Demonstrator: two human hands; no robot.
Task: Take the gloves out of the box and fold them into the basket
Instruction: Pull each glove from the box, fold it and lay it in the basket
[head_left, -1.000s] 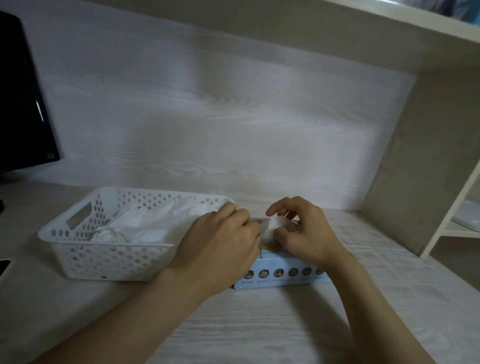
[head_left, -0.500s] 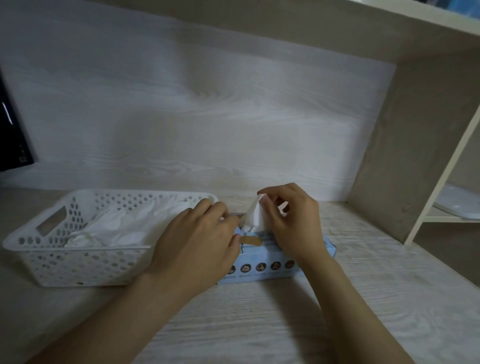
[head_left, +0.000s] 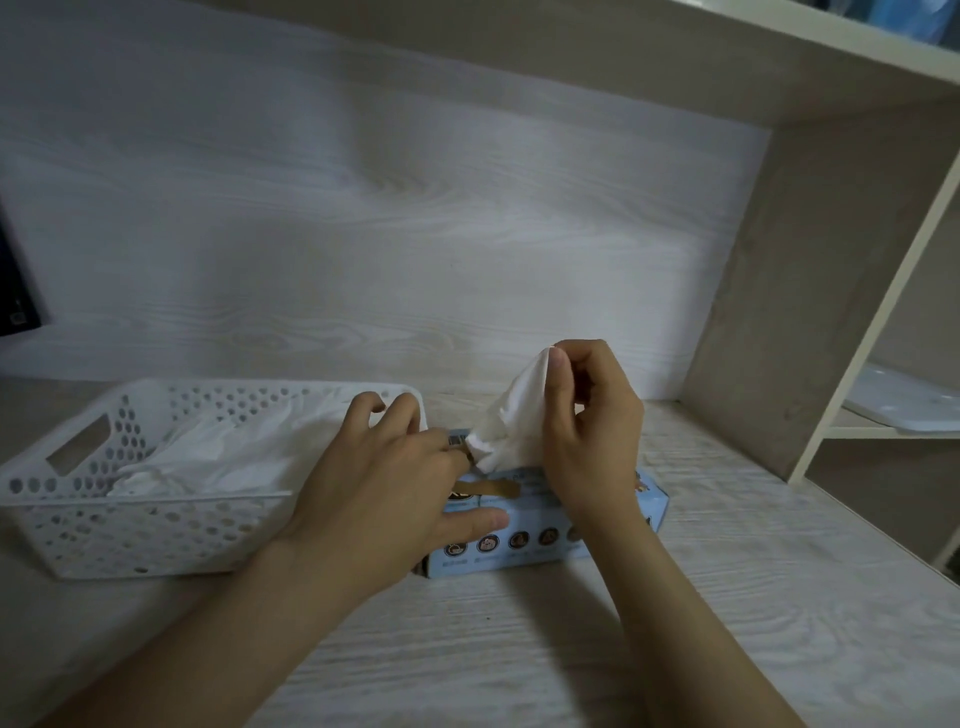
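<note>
A light blue glove box (head_left: 545, 540) lies on the desk in front of me. My right hand (head_left: 587, 436) pinches a white glove (head_left: 511, 415) and holds it partly out of the slot in the box top. My left hand (head_left: 384, 488) rests on the left end of the box, its fingers spread and its thumb along the box's front edge. Left of the box stands a white perforated basket (head_left: 130, 525) with white gloves (head_left: 218, 452) lying inside.
The desk (head_left: 519, 649) has a wood-grain top and a back panel behind it. A side panel and a shelf unit (head_left: 810, 312) stand at the right. A dark monitor edge (head_left: 15, 291) shows at the far left.
My right hand has risen, drawing the white glove further up out of the box. My left hand has stayed on the box and its fingers have spread.
</note>
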